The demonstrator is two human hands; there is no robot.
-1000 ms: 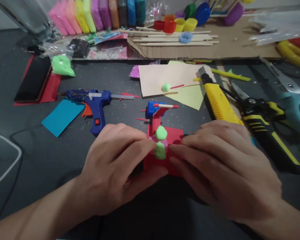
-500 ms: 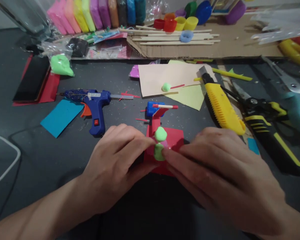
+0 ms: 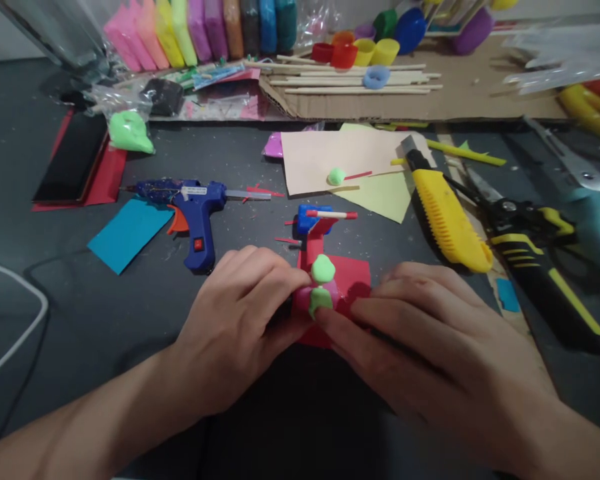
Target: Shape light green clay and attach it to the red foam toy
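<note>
Green clay (image 3: pixel 323 269), 2 lumps, long axis near to far, between left hand (image 3: pixel 240 310) and right hand (image 3: pixel 437 333), over red card (image 3: pixel 356 272). Right nearer: fingertip touching near lump (image 3: pixel 321 298). Left fingers bent close by. Either gripping: can't tell.

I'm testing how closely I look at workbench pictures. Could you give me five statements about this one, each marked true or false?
1. A fingertip of the right hand is at the lower green clay piece. True.

2. The left hand is gripping the glue gun. False: that hand is at the red model, apart from the glue gun.

3. A small green ball lies on the pale pink sheet. True.

4. The yellow cutter lies to the left of the glue gun. False: it lies to the right of it.

5. The dark phone lies on a blue sheet. False: the sheet under it is red.
</note>
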